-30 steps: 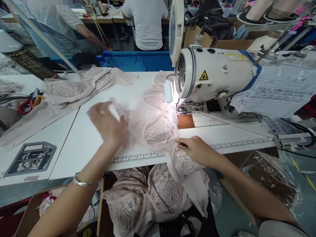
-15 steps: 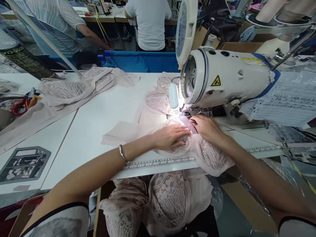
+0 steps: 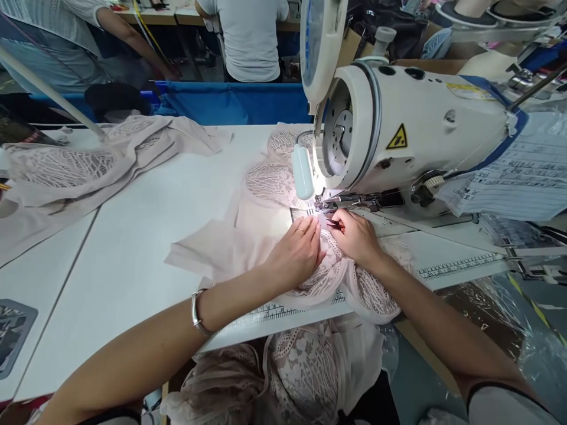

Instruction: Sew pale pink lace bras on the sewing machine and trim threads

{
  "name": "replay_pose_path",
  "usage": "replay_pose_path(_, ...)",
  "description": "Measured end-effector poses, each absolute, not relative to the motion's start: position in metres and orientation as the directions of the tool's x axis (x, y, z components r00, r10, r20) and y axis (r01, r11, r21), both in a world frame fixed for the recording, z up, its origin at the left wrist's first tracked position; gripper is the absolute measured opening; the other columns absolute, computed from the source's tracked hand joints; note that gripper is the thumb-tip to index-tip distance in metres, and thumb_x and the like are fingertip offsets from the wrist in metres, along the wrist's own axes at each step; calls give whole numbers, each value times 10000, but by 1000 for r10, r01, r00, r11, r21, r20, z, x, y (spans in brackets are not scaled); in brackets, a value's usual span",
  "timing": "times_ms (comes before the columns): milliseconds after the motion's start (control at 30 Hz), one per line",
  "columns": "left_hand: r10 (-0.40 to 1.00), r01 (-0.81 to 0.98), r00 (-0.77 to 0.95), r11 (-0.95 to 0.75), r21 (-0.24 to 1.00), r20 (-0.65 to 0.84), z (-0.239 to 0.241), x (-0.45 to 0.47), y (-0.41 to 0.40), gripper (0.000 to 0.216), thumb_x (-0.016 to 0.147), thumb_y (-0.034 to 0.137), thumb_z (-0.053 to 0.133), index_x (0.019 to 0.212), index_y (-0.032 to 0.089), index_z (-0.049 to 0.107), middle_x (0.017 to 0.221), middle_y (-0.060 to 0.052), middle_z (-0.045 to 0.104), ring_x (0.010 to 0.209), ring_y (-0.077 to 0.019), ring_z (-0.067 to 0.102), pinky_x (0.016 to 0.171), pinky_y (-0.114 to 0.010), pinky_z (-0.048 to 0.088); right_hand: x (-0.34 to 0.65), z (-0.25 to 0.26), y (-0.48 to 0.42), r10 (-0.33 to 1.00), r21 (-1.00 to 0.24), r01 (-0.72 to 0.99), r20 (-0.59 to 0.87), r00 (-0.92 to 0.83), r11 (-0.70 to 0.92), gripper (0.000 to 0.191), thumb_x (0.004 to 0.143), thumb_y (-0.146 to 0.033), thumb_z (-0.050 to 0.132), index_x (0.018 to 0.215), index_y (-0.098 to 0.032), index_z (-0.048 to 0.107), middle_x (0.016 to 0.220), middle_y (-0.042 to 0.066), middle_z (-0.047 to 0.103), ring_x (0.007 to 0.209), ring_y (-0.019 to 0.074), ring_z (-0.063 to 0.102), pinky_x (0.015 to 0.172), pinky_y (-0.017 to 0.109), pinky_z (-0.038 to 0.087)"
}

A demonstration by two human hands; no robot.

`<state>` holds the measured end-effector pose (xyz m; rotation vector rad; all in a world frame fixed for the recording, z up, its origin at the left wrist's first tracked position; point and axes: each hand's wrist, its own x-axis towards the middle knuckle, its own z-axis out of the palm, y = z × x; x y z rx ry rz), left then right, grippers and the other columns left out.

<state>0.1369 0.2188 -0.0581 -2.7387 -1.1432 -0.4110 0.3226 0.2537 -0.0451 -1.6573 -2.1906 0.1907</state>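
My left hand (image 3: 296,252) lies flat on a pale pink lace piece (image 3: 328,277), fingers stretched toward the needle of the white sewing machine (image 3: 411,136). My right hand (image 3: 357,236) rests beside it, fingers pinched on the edge of the lace right under the presser foot (image 3: 325,205). A small red-tipped thing, hard to make out, shows at the right fingertips. The machine's lamp (image 3: 303,172) lights the spot. More joined lace pieces trail behind the needle (image 3: 270,180) and hang off the table's front edge into my lap (image 3: 301,366).
A heap of the same pink fabric (image 3: 80,165) lies on the white table (image 3: 133,248) at far left. Printed papers (image 3: 518,183) sit right of the machine. A ruler strip (image 3: 460,265) runs along the table edge. Two people work at tables beyond a blue bin (image 3: 239,103).
My left hand came from the table's middle to the needle area, bringing the lace with it. My right hand moved up from the table edge to the presser foot. The view closed in.
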Motion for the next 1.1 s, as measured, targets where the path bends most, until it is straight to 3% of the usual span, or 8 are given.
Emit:
replay_pose_path(167,653,687,710,-724,-56,263,-55,140,225,542,1060,325,366,1319,-111,558,1372,-312,601,1325,-374,554,1133,-481,397,323,-53,253,893,-196,890,284,-349,411,147,927,-220,510,953,-172,646,655,35,692,583,192,610,575,279,337)
replay_pose_path(333,668,688,699,-726,15,255,-46,137,229,471,1045,337,382,1231,-13,637,1383,-259,608,1216,-348,597,1013,-451,464,322,-55,248,759,-25,830,421,-497,557,292,1032,-190,406,909,-144,667,683,49,696,614,161,613,588,273,364)
replay_pose_path(433,668,683,696,-729,43,263,-46,134,231,449,1040,359,393,1179,31,667,1412,-238,594,1174,-342,592,968,-447,461,322,-55,245,713,47,801,427,-556,597,325,1047,-173,393,966,-121,704,719,58,692,654,156,604,616,270,384)
replay_pose_path(533,670,688,685,-724,49,287,-49,132,233,491,1038,387,399,1275,16,616,1421,-222,591,1163,-329,576,989,-443,433,323,-56,244,712,88,792,388,-586,604,347,1032,-139,386,1082,-95,727,691,57,670,650,164,593,611,275,391)
replay_pose_path(767,676,694,673,-717,60,300,-53,129,233,550,1029,399,420,1376,-14,529,1449,-215,561,1265,-344,510,1074,-469,357,322,-55,245,791,63,828,261,-553,558,371,991,-143,421,1177,-84,737,726,86,707,672,189,635,602,290,412)
replay_pose_path(1100,686,702,667,-710,64,291,-52,127,237,564,1030,423,401,1378,-2,528,1408,-256,582,1289,-365,520,1084,-537,348,316,-46,245,871,2,879,131,-474,478,452,930,-98,424,1299,-103,684,838,115,756,733,220,674,634,294,445)
